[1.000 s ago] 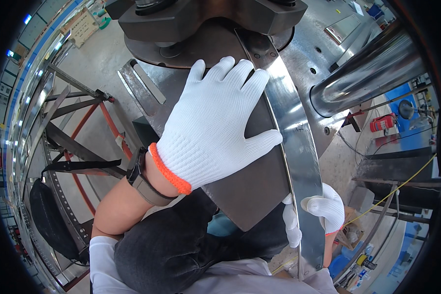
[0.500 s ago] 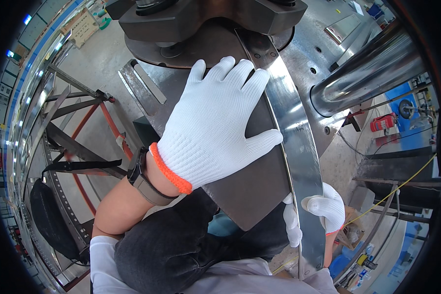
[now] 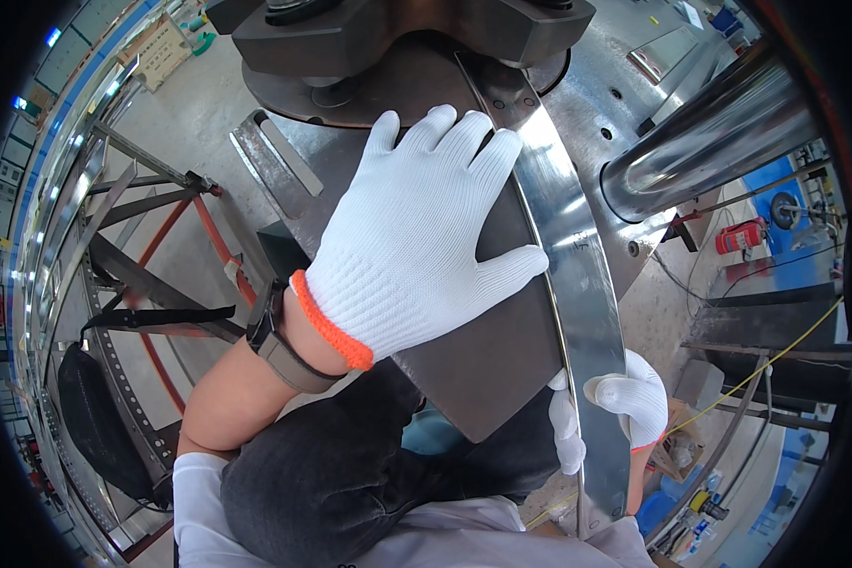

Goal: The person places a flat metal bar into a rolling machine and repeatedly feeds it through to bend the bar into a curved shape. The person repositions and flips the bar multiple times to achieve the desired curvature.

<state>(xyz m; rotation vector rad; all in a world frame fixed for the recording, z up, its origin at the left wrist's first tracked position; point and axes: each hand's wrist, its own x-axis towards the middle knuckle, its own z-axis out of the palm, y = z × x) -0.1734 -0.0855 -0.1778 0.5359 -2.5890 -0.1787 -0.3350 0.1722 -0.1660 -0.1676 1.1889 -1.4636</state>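
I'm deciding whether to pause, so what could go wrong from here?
The left grip lies spread on the dark plate, fingers toward the machine block; they might get pinched if it moved. The right grip holds the curved metal strip near its lower end; its edge could cut the glove.

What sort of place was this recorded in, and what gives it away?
Probably a metalworking shop or factory floor: a heavy dark machine at the top of the view, a thick shiny column, and a long curved metal strip gripped in the gloved right hand.
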